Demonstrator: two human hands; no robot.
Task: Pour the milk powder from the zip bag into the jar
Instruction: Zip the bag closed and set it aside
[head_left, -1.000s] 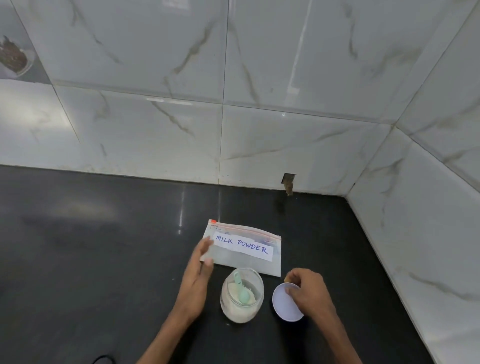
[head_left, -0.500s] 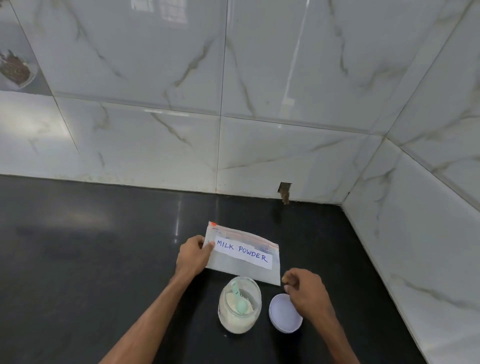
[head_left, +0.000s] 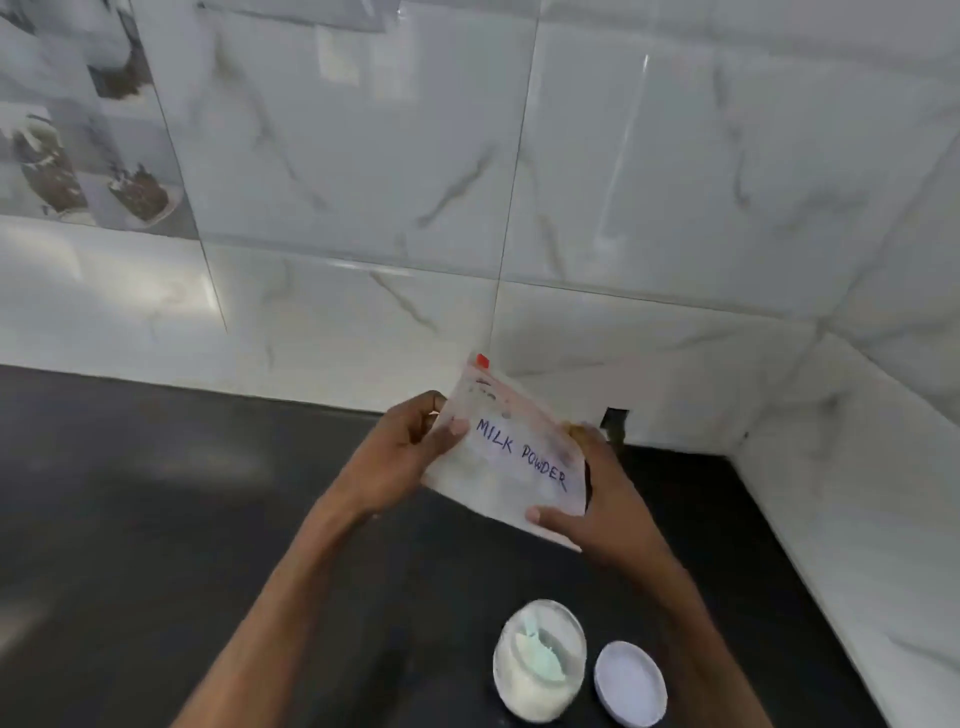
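The left hand (head_left: 410, 452) gripped the left edge of the zip bag (head_left: 498, 493), thumb on the front. The right hand (head_left: 597, 499) held the bag's right side, its thumb on the lower corner. The bag was in the air above the counter (head_left: 156, 519), tilted, with the label (head_left: 519, 457) "MILK POWDER" facing the camera and a red tab (head_left: 482, 360) at its top corner. Nearer the person, the open jar (head_left: 540, 660) stood on the counter with white powder and a pale green spoon (head_left: 545, 657) inside. The white lid (head_left: 630, 682) lay just beside it, on the right.
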